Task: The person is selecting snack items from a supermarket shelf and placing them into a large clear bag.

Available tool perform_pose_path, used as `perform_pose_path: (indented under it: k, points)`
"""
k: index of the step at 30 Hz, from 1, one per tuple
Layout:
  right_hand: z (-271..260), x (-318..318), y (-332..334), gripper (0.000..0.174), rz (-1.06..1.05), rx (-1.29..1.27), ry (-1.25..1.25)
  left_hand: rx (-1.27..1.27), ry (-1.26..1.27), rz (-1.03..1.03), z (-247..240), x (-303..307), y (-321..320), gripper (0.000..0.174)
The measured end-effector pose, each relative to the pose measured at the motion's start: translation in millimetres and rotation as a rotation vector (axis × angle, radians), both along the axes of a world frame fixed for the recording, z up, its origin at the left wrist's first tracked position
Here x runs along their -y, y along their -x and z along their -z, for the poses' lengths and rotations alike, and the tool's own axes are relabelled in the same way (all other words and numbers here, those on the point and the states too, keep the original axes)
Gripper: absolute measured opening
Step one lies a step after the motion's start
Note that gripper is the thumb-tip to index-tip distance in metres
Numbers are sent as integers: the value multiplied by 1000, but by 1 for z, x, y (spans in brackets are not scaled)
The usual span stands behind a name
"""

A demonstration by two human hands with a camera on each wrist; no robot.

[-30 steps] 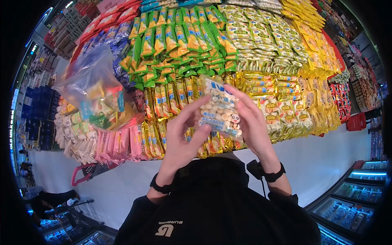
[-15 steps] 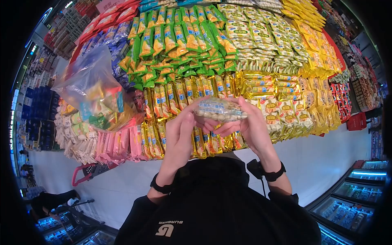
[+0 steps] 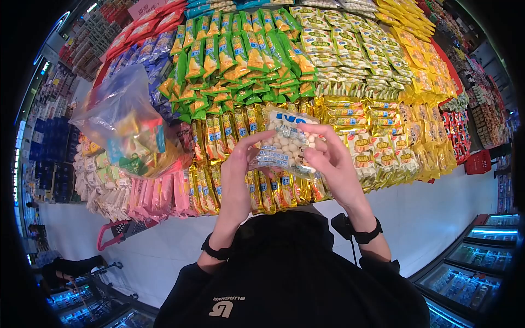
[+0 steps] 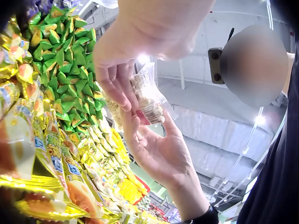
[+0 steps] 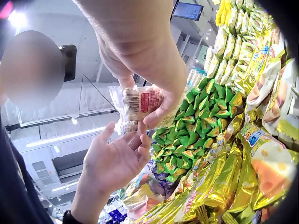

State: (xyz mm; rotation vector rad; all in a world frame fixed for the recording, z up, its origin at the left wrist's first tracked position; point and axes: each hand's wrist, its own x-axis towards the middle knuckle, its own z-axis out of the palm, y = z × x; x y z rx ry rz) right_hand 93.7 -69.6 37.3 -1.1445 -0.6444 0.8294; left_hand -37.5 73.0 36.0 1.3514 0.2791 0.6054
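Observation:
A clear plastic bag of small round pale biscuits [image 3: 285,145] is held between both hands over the snack display, its printed front facing up. My left hand [image 3: 236,177] grips its left side, one fingertip on the front and other fingers underneath. My right hand [image 3: 340,170] holds the right side, with the thumb and a finger on the front. From the right wrist view, the bag's back [image 5: 142,101] shows a barcode and a red printed panel. In the left wrist view, both hands meet at the bag [image 4: 148,100].
Gold-wrapped snack bars [image 3: 265,191] lie beneath the hands, with green packets [image 3: 235,60] behind. A large clear plastic bag of mixed snacks [image 3: 136,139] rests on the display at left. Pink packets [image 3: 156,197] line its front edge. A red basket [image 3: 477,163] stands far right.
Half a second ago the bag was tipped nearly edge-on with fingers showing below it. Now its front is turned up again, and my right thumb and finger lie across it.

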Motion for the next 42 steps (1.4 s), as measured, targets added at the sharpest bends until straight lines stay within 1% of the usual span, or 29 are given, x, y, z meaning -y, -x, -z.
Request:
perform_pose_path:
  k: [2,4,7,8,11,14,17,19,21,22,26,29,31,34,37,38,40,42]
  points:
    - [-3,-2,3,46,19,31,-26,-59,-10,-29,1,0,0,38]
    - [-7,-1,2,53,15,103,-3,-131,-41,-68,2,4,1,34]
    - [-2,-2,-1,68,26,216,-7,-138,19,-101,-1,9,-3,41]
    - [0,-3,-1,74,33,254,-14,-142,-6,-85,0,8,-2,40]
    - [-4,-7,6,92,124,169,-113,-135,-54,-44,4,5,-1,39]
    - [-5,-6,5,101,114,191,-93,-102,-43,-13,7,4,-1,37]
    - [-2,-5,6,93,132,187,-106,-93,-40,16,7,3,-1,35]
    - [6,-3,1,85,108,295,-44,-92,-59,19,9,3,1,34]
    - [7,-3,0,76,95,323,-21,-82,-63,7,9,3,0,34]
    - [6,-4,1,72,93,298,-29,-77,-66,1,9,3,0,35]
    - [5,-3,4,58,59,161,-2,-48,-228,-141,10,5,1,37]
    - [5,-8,9,52,55,86,-53,-17,-368,-218,9,4,0,36]
    - [10,-8,9,52,44,84,-39,-4,-488,-248,6,3,1,34]
    - [13,-8,8,54,39,85,-19,5,-474,-260,4,3,0,31]
    - [11,-7,8,53,61,130,11,0,-447,-243,8,2,0,34]
    - [9,-8,8,53,71,152,23,-17,-379,-230,7,3,0,36]
    - [4,-10,8,51,99,156,-31,-50,-245,-202,5,6,0,38]
    - [2,-10,7,49,117,178,-61,-50,-189,-129,9,2,0,39]
